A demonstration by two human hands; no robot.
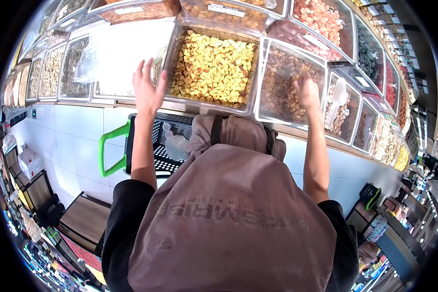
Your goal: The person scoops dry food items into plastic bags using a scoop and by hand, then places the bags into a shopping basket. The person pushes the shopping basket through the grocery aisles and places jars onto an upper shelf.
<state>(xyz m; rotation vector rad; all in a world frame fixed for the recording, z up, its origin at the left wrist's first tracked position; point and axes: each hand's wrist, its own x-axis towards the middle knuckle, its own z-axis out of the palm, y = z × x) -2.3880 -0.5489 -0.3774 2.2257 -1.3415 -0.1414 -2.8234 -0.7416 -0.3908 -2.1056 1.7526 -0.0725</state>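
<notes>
My left hand [148, 87] has its fingers spread, at the left edge of an uncovered clear bin of yellow, brown-edged pieces [214, 68]. Over the bin to the right, which holds brown pieces [282, 82] under a clear lid, is my right hand [307, 91]; its fingers are curled and blurred, and whether they hold anything cannot be made out. A bright white sheet-like surface [131, 51] lies left of my left hand, with a crumpled clear plastic bag [86, 63] at its left edge.
A black basket [156, 141] with a green handle [102, 153] and clear plastic items inside stands below the counter. A white scoop [338, 100] lies in a bin at the right. More bins rise behind. Dark wooden stands [85, 219] are at the lower left.
</notes>
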